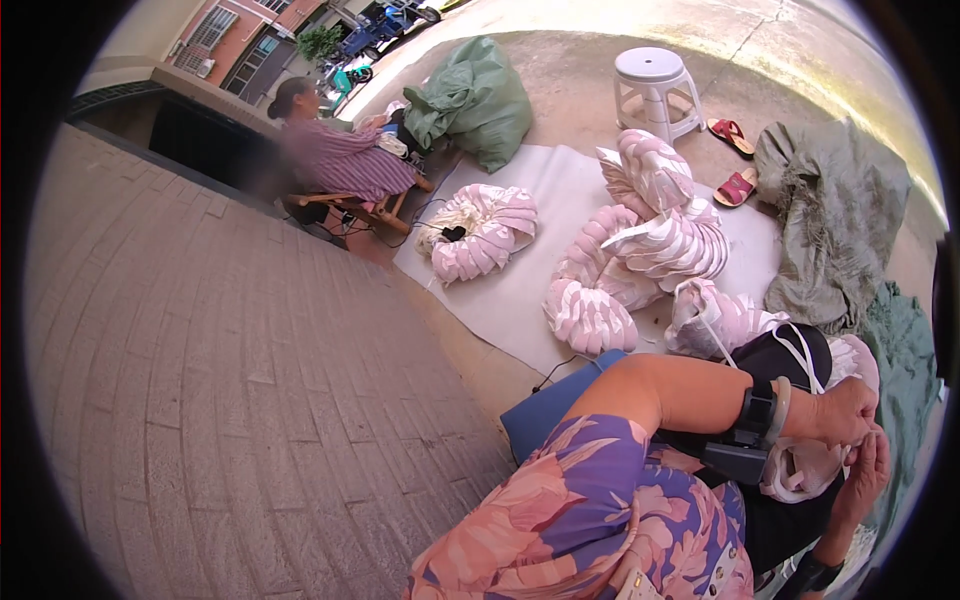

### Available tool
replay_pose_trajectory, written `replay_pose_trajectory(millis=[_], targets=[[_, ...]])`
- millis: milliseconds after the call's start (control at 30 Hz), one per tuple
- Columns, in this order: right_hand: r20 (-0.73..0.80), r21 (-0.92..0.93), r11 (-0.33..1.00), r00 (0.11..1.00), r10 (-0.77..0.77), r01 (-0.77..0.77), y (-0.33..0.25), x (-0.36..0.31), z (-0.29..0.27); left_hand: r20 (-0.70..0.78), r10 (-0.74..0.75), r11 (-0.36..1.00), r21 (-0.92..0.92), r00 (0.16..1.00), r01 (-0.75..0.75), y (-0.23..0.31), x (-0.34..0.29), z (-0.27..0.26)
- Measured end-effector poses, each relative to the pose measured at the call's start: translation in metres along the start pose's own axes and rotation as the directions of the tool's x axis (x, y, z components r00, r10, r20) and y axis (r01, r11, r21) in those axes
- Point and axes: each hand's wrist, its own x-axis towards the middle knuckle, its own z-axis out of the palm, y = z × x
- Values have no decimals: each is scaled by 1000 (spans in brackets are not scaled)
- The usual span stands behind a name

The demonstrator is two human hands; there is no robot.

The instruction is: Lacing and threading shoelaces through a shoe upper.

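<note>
At the lower right, my left hand (845,412) and my right hand (868,472) meet with fingers pinched together. Between and below them is a pale pink fabric piece (802,472) with a curved edge, over my dark-clad lap. The fingertips close on its edge, though small details there are too fine to make out. A white strap or cord (800,352) lies over the black cloth just beyond my left hand. Close by, a clear plastic bag (705,320) holds more pink-and-white pieces.
Stacked pink-and-white fabric pieces (672,245) lie in curved bundles on a pale sheet (560,175), with another bundle (485,232) farther left. Beyond are a white stool (655,80), red sandals (737,187), grey-green cloth (835,215) and a stuffed green sack (480,100). A person (345,160) sits by the brick wall (230,400).
</note>
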Motion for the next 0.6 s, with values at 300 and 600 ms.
replay_pose_trajectory(millis=[300,600], targets=[[34,180,983,999,37,-42,-21,3,46,251,-367,889,-188,896,417,63,-19,-54],[-35,118,993,999,33,-29,-25,-10,28,323,-372,892,-136,870,431,64,-15,-36]])
